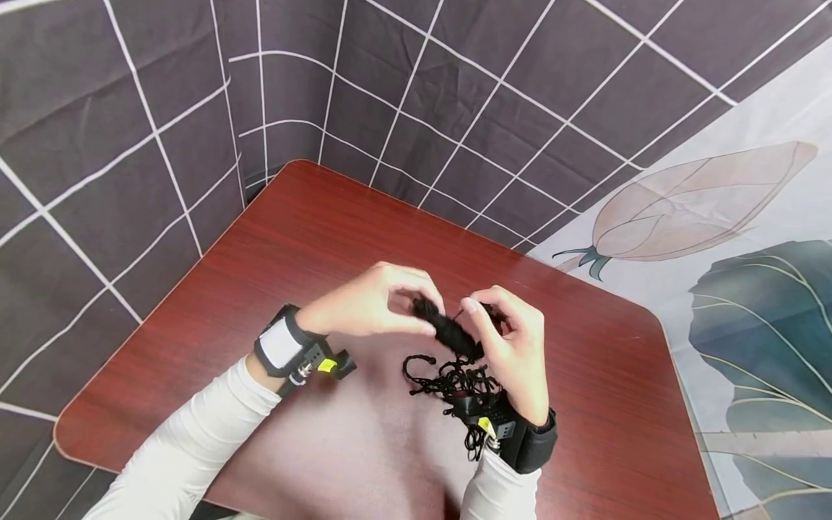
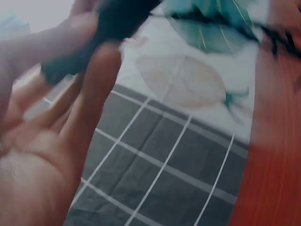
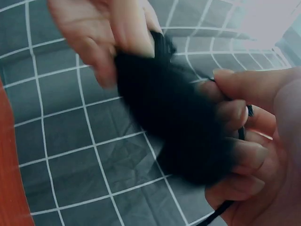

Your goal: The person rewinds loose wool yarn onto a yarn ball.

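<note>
Bundle [image 1: 448, 331] of black cord or yarn, sort of a fuzzy sausage, sits right between the two hands, lifted above the table [image 1: 312, 209]. Left hand [image 1: 364, 302] has one end of it pinched between thumb and fingers. Right hand [image 1: 516, 347] has thumb and index finger together on a thin strand [image 3: 250, 111], with more of that cord running across its curled fingers. Those other fingers are right by the bundle's near end, but it's blurry enough that I can't tell if they're touching it.

Just below the hands, closer to the right wrist, there's a messy pile of knotted black cord [image 1: 455, 379]. Can't make out how the pile links up with the bundle, if it does.

My read: this is the strand-handling step, so winding, tying or freeing that thin cord, and I honestly can't say which. Either way, I'd say the next move calls for a steady left pinch so the bundle doesn't twist, plus light tension from the right. Biggest worry imo is the loose cord snagging on the right wrist camera [image 1: 503, 431].
</note>
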Demonstrator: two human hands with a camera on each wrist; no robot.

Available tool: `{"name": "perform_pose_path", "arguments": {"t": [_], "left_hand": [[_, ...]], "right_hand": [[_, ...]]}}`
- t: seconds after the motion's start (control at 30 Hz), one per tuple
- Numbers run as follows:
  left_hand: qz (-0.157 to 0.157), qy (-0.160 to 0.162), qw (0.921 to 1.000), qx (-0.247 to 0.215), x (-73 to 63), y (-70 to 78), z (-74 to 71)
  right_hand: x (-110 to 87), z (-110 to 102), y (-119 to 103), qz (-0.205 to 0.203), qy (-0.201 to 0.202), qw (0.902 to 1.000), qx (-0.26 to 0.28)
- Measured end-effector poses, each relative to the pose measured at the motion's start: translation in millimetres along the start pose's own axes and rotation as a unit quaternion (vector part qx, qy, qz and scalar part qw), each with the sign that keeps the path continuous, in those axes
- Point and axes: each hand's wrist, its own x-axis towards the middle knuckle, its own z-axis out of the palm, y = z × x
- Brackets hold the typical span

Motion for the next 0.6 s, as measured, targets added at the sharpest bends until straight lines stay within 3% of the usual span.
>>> {"name": "perform_pose_path", "arguments": {"t": [0.1, 0.2, 0.3, 0.4, 0.5, 0.6], "left_hand": [[-0.017, -0.056, 0.9925, -0.108, -1.4, 3.2, 2.8], [-0.008, -0.038, 0.9814, -0.188, -1.1, 4.2, 5.7], [0.017, 0.028, 0.9734, -0.227, 0.3, 4.5, 7.4], [0.029, 0.118, 0.9645, -0.235, 1.8, 5.1, 7.5], [0.019, 0.208, 0.9541, -0.215, 3.7, 5.7, 6.6], [0.010, 0.273, 0.9465, -0.172, 6.2, 5.7, 5.8]], "right_hand": [[-3.5, -1.7, 12.3, 0.014, -0.016, 0.9982, 0.057], [-2.8, 2.4, 13.0, 0.025, -0.035, 0.9927, 0.113], [-1.4, 8.6, 12.5, 0.033, -0.044, 0.9913, 0.120], [-0.6, 15.2, 13.6, 0.039, -0.050, 0.9927, 0.102], [-1.0, 20.4, 18.2, 0.042, -0.062, 0.9946, 0.072], [-0.3, 23.7, 16.5, 0.027, -0.078, 0.9963, 0.023]]}}
